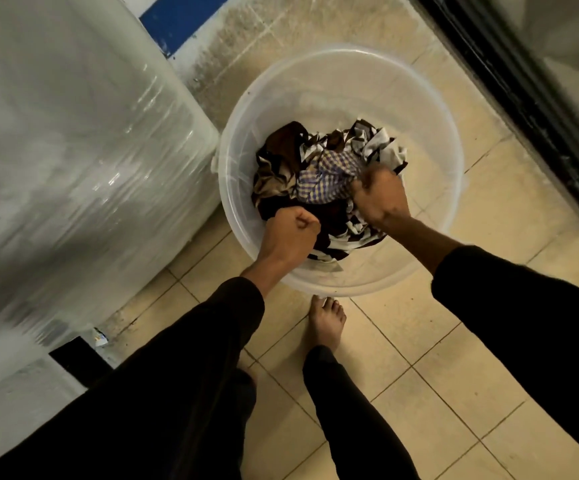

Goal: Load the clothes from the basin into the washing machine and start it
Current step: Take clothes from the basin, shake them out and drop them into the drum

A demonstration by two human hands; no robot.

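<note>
Down in the basin (430, 109): left hand (290, 232) fisted on dark clothes (281, 147), right hand (380, 197) gripping checked cloth (326, 178); washing machine (73, 133) alongside.

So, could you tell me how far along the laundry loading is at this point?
Nothing looks loaded yet: the clothes sit in the translucent round plastic basin on the floor. In hand: the left hand grips dark cloth, and the right hand grips the blue checked garment. Left: lifting them into the plastic-wrapped white washing machine and starting it.

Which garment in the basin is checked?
The blue-and-white checked cloth atop the pile, gripped by the right hand; the others are brown or brown-and-white patterned.
</note>
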